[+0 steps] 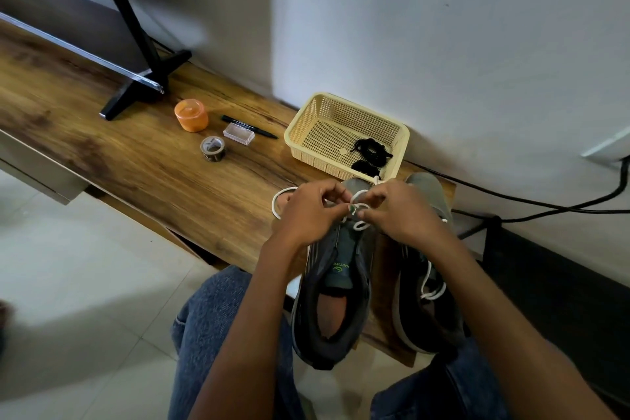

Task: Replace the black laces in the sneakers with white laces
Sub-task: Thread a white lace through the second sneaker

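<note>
sneakers grey | laces white | basket cream, perforated | jar orange

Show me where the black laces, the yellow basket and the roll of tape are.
black laces (371, 150): head view, on the upper bundle inside the basket.
yellow basket (308, 123): head view, on its left rim.
roll of tape (212, 148): head view, on its top ring.

On the wooden worktop stand an orange lidded jar, a black marker, a small clear plastic case touching the marker, and what may be a roll of tape. A black stand foot rests further left. Black cables run along the wall.
</note>
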`<state>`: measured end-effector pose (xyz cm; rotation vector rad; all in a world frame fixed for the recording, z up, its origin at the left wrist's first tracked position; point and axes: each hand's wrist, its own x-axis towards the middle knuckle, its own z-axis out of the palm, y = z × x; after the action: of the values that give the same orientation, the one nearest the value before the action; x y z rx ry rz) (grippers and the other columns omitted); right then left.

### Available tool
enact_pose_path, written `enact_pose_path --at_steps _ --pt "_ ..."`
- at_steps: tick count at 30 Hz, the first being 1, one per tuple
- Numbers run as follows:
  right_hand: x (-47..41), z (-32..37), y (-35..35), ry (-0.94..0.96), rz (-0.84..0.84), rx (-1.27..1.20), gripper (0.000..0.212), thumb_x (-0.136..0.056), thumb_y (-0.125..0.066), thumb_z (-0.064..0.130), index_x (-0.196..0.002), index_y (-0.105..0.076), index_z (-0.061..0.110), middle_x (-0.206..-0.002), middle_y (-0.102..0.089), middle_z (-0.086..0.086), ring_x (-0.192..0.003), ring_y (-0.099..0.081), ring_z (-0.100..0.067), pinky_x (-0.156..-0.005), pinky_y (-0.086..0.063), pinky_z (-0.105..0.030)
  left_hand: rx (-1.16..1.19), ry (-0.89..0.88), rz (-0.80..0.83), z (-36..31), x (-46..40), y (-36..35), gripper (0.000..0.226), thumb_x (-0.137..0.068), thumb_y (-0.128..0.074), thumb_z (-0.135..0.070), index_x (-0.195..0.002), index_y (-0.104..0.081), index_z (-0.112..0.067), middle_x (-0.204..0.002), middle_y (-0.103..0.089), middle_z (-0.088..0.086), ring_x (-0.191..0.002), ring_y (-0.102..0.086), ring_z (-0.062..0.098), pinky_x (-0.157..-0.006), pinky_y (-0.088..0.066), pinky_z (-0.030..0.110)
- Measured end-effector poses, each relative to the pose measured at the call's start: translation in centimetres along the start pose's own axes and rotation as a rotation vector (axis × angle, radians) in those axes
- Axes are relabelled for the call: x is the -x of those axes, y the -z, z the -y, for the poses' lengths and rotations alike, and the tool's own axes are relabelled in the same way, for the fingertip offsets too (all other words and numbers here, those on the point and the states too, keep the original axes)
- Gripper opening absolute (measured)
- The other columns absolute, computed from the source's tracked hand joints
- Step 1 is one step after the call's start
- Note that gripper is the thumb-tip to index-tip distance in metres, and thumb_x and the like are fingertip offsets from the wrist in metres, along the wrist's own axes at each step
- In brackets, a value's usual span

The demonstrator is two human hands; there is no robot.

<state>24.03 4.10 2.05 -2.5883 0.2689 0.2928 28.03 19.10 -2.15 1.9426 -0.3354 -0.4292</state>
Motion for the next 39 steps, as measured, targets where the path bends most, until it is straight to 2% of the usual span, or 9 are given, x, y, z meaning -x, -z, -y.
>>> enact_pose_path --at_steps 6,11,19,21,25,28,32,36,39 --pt "0.2 -0.3 -0.4 -0.008 -0.059 -0.162 0.017 -0.086 -0.069 0.021 -0.073 -0.07 0.011 -0.068 -0.061 -0.001 -0.067 -0.054 -0.015 -0.058 -0.036 -0.026 0.147 -0.005 0.027 -0.2 -0.1 -0.1 0.019 -0.082 -0.068 -0.001 -0.084 -0.064 -0.02 -0.081 -0.066 -0.004 -0.072 -0.059 0.0 -0.067 -0.047 0.013" --pt "0.4 -0.3 -0.3 -0.033 -0.023 -0.212 0.019 -0.084 -0.069 0.021 -0.071 -0.071 0.008 -0.069 -0.064 -0.005 -0.063 -0.052 -0.012 -0.058 -0.037 -0.026 0.209 0.081 0.07 -0.4 -0.1 -0.1 0.015 -0.09 -0.057 -0.005 -0.088 -0.065 -0.019 -0.084 -0.066 0.003 -0.08 -0.061 0.017 -0.081 -0.052 0.041" --pt "0.5 -0.4 -0.3 -0.091 -0.099 -0.246 0.016 -0.08 -0.063 0.015 -0.066 -0.066 0.008 -0.07 -0.065 -0.01 -0.068 -0.06 -0.025 -0.062 -0.047 -0.037 0.149 0.115 0.223 -0.4 0.3 -0.3 0.018 -0.088 -0.064 -0.004 -0.103 -0.06 -0.012 -0.07 -0.058 -0.005 -0.06 -0.05 0.003 -0.066 -0.043 0.022" --pt "0.6 -0.4 -0.1 -0.109 -0.168 -0.281 0.015 -0.082 -0.061 0.014 -0.069 -0.067 0.007 -0.071 -0.065 -0.009 -0.07 -0.061 -0.026 -0.065 -0.049 -0.039 0.09 0.126 0.189 -0.1 0.3 -0.4 0.016 -0.085 -0.066 -0.01 -0.097 -0.06 -0.02 -0.063 -0.058 -0.013 -0.054 -0.048 -0.001 -0.07 -0.044 0.029" --pt "1.2 -0.4 0.9 -0.115 -0.174 -0.352 0.015 -0.085 -0.063 0.016 -0.073 -0.07 0.011 -0.071 -0.065 -0.001 -0.068 -0.058 -0.014 -0.064 -0.044 -0.029 -0.055 0.066 -0.012 0.0 0.0 -0.4 0.006 -0.086 -0.062 -0.025 -0.087 -0.058 -0.029 -0.078 -0.06 -0.015 -0.079 -0.056 0.007 -0.089 -0.048 0.041" --pt "1.9 -0.5 2.2 -0.098 -0.153 -0.35 0.014 -0.087 -0.064 0.02 -0.076 -0.071 0.014 -0.084 -0.066 0.006 -0.079 -0.057 -0.005 -0.066 -0.041 -0.026 0.071 -0.005 -0.151 -0.7 0.1 -0.3 0.014 -0.09 -0.058 -0.031 -0.084 -0.062 -0.02 -0.081 -0.06 -0.007 -0.081 -0.057 0.015 -0.081 -0.051 0.04" --pt "2.6 -0.6 2.9 -0.108 -0.257 -0.374 0.01 -0.087 -0.065 0.032 -0.08 -0.069 0.028 -0.107 -0.053 0.009 -0.112 -0.045 -0.012 -0.094 -0.036 -0.034 0.27 -0.039 -0.101 -1.4 0.1 -0.3 0.015 -0.09 -0.065 -0.022 -0.077 -0.069 -0.017 -0.071 -0.066 -0.005 -0.068 -0.059 0.008 -0.068 -0.048 0.029" --pt "2.5 0.4 2.5 -0.067 -0.197 -0.621 0.015 -0.092 -0.06 0.031 -0.084 -0.071 0.025 -0.096 -0.068 0.001 -0.095 -0.063 -0.015 -0.079 -0.047 -0.029 0.453 -0.115 -0.025 -2.0 0.3 -1.0 0.009 -0.084 -0.071 -0.011 -0.092 -0.074 -0.013 -0.085 -0.074 0.004 -0.081 -0.068 0.015 -0.077 -0.054 0.03" --pt "2.3 1.0 2.0 -0.081 -0.2 -0.687 0.018 -0.095 -0.056 0.026 -0.088 -0.069 0.015 -0.086 -0.071 -0.005 -0.087 -0.067 -0.018 -0.072 -0.051 -0.029 0.572 -0.133 -0.05 -2.8 0.5 -1.1 0.015 -0.085 -0.068 -0.004 -0.097 -0.072 -0.014 -0.079 -0.073 -0.008 -0.079 -0.067 0.003 -0.074 -0.053 0.018"
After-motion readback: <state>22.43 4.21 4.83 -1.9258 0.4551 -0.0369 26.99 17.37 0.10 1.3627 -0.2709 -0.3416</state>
